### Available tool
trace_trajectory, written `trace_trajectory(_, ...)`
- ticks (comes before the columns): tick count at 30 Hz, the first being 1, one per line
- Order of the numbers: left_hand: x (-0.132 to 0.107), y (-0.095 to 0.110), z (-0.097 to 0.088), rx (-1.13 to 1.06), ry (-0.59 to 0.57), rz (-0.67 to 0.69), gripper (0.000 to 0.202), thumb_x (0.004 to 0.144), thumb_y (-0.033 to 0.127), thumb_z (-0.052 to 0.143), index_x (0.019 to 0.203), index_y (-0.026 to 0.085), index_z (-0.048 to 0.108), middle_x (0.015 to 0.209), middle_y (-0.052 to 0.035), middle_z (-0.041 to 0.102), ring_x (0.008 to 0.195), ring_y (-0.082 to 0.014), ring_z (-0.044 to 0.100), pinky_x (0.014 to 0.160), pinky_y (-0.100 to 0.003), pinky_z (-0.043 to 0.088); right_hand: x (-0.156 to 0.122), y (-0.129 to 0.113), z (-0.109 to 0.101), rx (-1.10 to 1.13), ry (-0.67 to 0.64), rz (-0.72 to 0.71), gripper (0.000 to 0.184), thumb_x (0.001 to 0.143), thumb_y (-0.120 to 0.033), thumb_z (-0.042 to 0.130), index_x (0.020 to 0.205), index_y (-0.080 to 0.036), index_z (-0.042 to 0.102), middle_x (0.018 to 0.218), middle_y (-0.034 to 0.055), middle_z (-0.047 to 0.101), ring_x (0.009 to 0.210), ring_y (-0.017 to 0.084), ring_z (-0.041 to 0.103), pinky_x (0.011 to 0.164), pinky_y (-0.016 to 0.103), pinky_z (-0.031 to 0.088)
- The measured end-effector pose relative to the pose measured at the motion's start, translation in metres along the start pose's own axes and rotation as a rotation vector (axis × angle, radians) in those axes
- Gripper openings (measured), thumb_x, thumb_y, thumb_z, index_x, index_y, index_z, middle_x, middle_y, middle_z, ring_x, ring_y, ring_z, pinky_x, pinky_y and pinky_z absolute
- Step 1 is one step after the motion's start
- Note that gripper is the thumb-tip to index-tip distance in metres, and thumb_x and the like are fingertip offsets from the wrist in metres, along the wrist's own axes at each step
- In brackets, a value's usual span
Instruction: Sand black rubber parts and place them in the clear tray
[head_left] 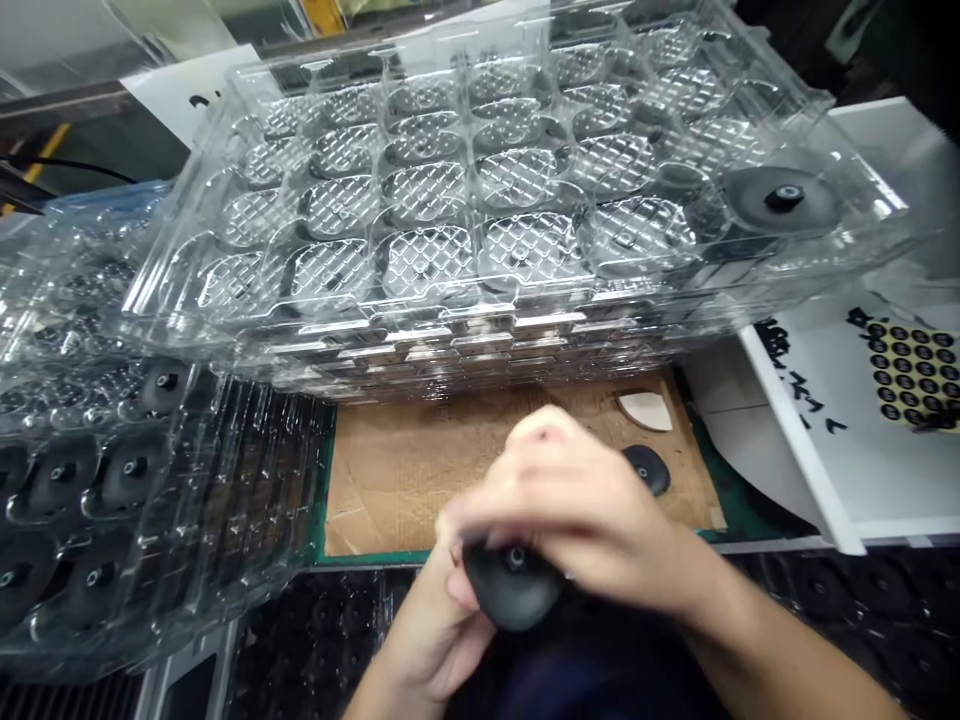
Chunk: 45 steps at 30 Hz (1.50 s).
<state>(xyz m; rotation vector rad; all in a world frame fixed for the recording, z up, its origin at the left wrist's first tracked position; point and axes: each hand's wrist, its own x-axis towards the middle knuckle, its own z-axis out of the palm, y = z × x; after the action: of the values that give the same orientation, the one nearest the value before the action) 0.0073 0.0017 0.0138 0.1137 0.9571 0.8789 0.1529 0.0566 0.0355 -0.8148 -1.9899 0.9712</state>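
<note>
Between my hands is a black rounded plastic part [517, 595] with a small central post, tilted toward the camera. My left hand [457, 610] grips its left edge from below, the thumb and fingers pressed to it. My right hand [585, 500] lies over the top of the part with bent fingers, blurred by motion; whether it pinches anything small is hidden. Just beyond my right hand, a similar black part [646, 468] lies on a cardboard sheet [405, 470], near a small white piece [646, 410].
A stack of clear compartment trays [427, 265] stands ahead, one black part [784, 197] in its right corner. More trays with black parts [124, 470] are at left. At right, a white open box [847, 480] holds a sheet of round black stickers [915, 370].
</note>
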Motion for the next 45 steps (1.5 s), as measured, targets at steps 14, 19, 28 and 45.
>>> trace_trajectory(14, 0.0, -0.005, -0.026, -0.121, -0.06, 0.044, 0.051, 0.067, 0.033, 0.075, 0.115, 0.021, 0.063, 0.126, -0.0108, 0.062, 0.109, -0.0277, 0.061, 0.088, -0.032, 0.052, -0.102, 0.067, 0.072, -0.086, -0.05, 0.765, 0.03, 0.076, -0.016, 0.057, 0.104, -0.021, 0.068, 0.118, 0.0109, 0.054, 0.1, 0.024, 0.06, 0.086, 0.038, 0.049)
trace_trajectory(19, 0.004, -0.01, -0.028, -0.158, -0.033, 0.088, 0.044, 0.073, 0.03, 0.071, 0.114, 0.019, 0.062, 0.121, -0.0108, 0.065, 0.11, -0.0267, 0.06, 0.09, -0.031, 0.051, -0.103, 0.067, 0.068, -0.152, -0.008, 0.779, 0.033, 0.079, -0.016, 0.051, 0.109, -0.016, 0.065, 0.114, 0.0168, 0.056, 0.086, 0.026, 0.063, 0.077, 0.043, 0.05)
trace_trajectory(28, -0.005, -0.013, -0.019, -0.054, 0.02, 0.113, 0.055, 0.067, 0.024, 0.076, 0.12, 0.023, 0.058, 0.118, -0.0095, 0.066, 0.106, -0.0236, 0.061, 0.089, -0.031, 0.05, -0.032, -0.012, 0.029, -0.057, 0.268, 0.381, 0.02, 0.09, -0.021, 0.046, 0.101, -0.019, 0.062, 0.096, 0.0045, 0.069, 0.087, 0.018, 0.062, 0.078, 0.031, 0.045)
trace_trajectory(45, -0.021, -0.006, -0.012, -0.036, 0.119, 0.13, 0.04, 0.055, 0.02, 0.083, 0.093, 0.023, 0.071, 0.084, -0.0003, 0.072, 0.081, -0.0165, 0.066, 0.078, -0.025, 0.052, -0.016, -0.041, 0.034, -0.052, 0.069, 0.224, 0.02, 0.089, -0.012, 0.044, 0.097, -0.014, 0.063, 0.085, 0.0041, 0.069, 0.073, 0.015, 0.058, 0.069, 0.029, 0.038)
